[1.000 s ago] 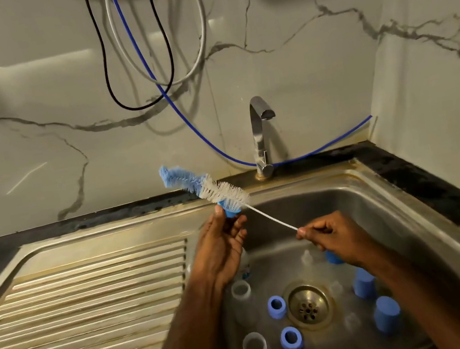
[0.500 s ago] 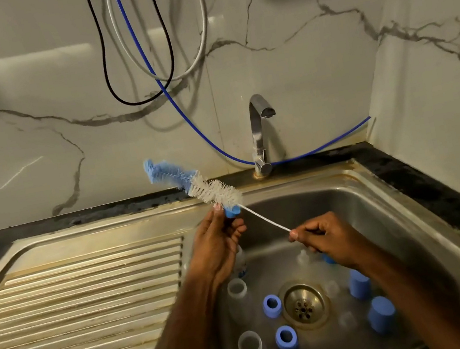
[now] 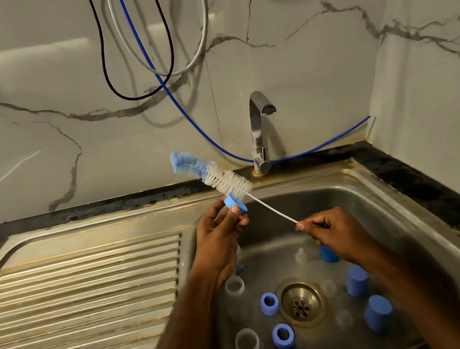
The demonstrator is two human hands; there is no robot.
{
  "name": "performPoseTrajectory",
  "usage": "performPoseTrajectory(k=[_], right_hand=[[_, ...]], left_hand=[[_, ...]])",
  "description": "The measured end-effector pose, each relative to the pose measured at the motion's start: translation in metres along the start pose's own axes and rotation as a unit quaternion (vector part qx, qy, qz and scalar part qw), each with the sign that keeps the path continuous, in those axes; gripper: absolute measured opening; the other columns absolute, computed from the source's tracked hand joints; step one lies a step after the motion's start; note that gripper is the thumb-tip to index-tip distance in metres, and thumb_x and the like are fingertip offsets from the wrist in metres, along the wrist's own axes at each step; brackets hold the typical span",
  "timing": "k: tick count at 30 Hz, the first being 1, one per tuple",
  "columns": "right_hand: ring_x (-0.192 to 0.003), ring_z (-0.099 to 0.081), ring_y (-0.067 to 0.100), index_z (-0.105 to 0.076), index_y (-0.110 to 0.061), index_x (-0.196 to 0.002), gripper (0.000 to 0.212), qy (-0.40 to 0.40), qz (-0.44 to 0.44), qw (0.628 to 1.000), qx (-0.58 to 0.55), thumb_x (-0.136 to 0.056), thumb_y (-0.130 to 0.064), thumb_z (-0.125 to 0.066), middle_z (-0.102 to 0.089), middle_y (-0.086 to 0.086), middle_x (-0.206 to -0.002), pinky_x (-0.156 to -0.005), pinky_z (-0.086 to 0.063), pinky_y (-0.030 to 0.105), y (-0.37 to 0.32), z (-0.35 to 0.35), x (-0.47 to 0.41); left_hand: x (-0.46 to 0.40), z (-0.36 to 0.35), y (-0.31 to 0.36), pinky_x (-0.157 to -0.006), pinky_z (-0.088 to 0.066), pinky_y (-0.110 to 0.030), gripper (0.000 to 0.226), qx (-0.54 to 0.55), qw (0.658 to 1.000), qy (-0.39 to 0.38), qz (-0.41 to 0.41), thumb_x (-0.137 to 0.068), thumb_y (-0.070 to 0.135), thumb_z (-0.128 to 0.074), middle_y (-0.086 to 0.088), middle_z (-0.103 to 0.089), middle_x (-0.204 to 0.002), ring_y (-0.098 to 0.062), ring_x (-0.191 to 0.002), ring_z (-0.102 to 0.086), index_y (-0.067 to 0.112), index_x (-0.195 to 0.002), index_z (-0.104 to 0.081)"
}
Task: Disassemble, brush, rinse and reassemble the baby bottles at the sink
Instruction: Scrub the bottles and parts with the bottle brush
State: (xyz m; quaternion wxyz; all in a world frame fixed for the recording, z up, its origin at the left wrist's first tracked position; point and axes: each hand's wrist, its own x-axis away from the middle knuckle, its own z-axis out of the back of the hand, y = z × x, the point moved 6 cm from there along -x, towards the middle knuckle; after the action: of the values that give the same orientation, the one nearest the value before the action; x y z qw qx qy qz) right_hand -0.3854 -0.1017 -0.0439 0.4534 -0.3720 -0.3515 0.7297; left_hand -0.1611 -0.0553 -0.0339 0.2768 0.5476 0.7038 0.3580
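The left hand [image 3: 219,241] pinches a small blue screw ring [image 3: 234,203] between thumb and fingertips, held up above the near-left rim of the sink basin [image 3: 382,209]. The white bristles of a bottle brush [image 3: 228,181] lie against the ring, just above the pinch; I cannot tell whether the brush passes through the ring or only rests on it. Beyond the white bristles, up and to the left of the pinch, the brush ends in a blue sponge tip. Its thin white twisted-wire stem slants down to the right, where the right hand [image 3: 333,233] pinches the stem's end between thumb and forefinger, the other fingers curled in.

Below both hands, on the basin floor, lie the loose bottle parts. Two clear bottle bodies [image 3: 247,342] stand with mouths up beneath the left forearm. Two more blue screw rings [image 3: 283,336] sit just left of the drain strainer [image 3: 301,304]. Three blue caps [image 3: 378,312] lie right of the drain, beneath the right wrist and forearm, the farthest partly hidden by the right hand. One clear teat [image 3: 301,255] is plain just left of that cap; two or three fainter clear shapes near the drain may be further teats, too dim to count surely.

Left of the left hand runs the ribbed steel drainboard [image 3: 74,294]. Behind the brush stands one chrome tap [image 3: 259,129], with a blue hose [image 3: 198,124] passing behind its base, and one black cable [image 3: 103,58] and one grey hose [image 3: 204,25] looping on the marble wall.
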Motion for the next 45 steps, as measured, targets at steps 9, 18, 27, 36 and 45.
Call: performPoseTrajectory(k=[9, 18, 27, 36, 45], right_hand=[[-0.051, -0.05, 0.004, -0.077, -0.006, -0.083, 0.024, 0.001, -0.001, 1.0, 0.016, -0.094, -0.024, -0.067, -0.055, -0.003, -0.051, -0.057, -0.046, 0.02, 0.001, -0.002, 0.0], [-0.051, -0.054, 0.001, -0.078, -0.017, -0.085, 0.015, -0.03, 0.013, 0.999, -0.006, -0.094, -0.02, -0.067, -0.061, -0.004, -0.054, -0.056, -0.047, 0.017, -0.008, -0.005, 0.004], [-0.066, -0.067, 0.009, -0.074, -0.036, -0.086, 0.011, 0.001, 0.027, 0.999, 0.047, -0.092, -0.029, -0.069, -0.072, -0.009, -0.07, -0.065, -0.057, 0.028, -0.003, 0.003, 0.001], [-0.061, -0.066, 0.013, -0.073, -0.034, -0.075, 0.017, -0.016, 0.034, 0.997, 0.065, -0.092, -0.031, -0.069, -0.069, -0.002, -0.064, -0.067, -0.059, 0.036, -0.002, 0.001, 0.0], [-0.063, -0.065, 0.005, -0.075, -0.037, -0.079, 0.015, 0.005, 0.018, 0.996, 0.083, -0.091, -0.041, -0.068, -0.069, -0.012, -0.064, -0.067, -0.057, 0.036, 0.008, -0.003, -0.003]], left_hand=[[0.0, 0.001, 0.001, -0.081, -0.06, -0.03, 0.042, -0.013, 1.0, -0.02, 0.014, -0.086, 0.01, -0.063, -0.014, -0.073, -0.105, -0.02, -0.087, -0.069, 0.003, -0.127, -0.06], [0.0, 0.001, -0.006, -0.066, -0.059, -0.022, 0.042, 0.028, 0.997, 0.019, 0.071, -0.102, 0.036, -0.047, -0.015, -0.07, -0.094, -0.016, -0.076, -0.064, 0.002, -0.123, -0.062], [0.003, -0.002, -0.009, -0.06, -0.05, -0.021, 0.05, -0.014, 0.993, -0.009, 0.115, -0.107, 0.044, -0.035, -0.007, -0.065, -0.078, -0.01, -0.063, -0.057, 0.005, -0.119, -0.062], [-0.005, 0.004, -0.005, -0.065, -0.056, -0.021, 0.043, 0.081, 0.993, 0.025, 0.078, -0.106, 0.034, -0.044, -0.011, -0.07, -0.091, -0.013, -0.075, -0.062, 0.001, -0.13, -0.058], [-0.006, 0.009, -0.002, -0.088, -0.061, -0.036, 0.041, 0.138, 0.989, 0.019, 0.04, -0.101, -0.006, -0.044, -0.023, -0.062, -0.134, -0.033, -0.113, -0.068, 0.004, -0.139, -0.052]])
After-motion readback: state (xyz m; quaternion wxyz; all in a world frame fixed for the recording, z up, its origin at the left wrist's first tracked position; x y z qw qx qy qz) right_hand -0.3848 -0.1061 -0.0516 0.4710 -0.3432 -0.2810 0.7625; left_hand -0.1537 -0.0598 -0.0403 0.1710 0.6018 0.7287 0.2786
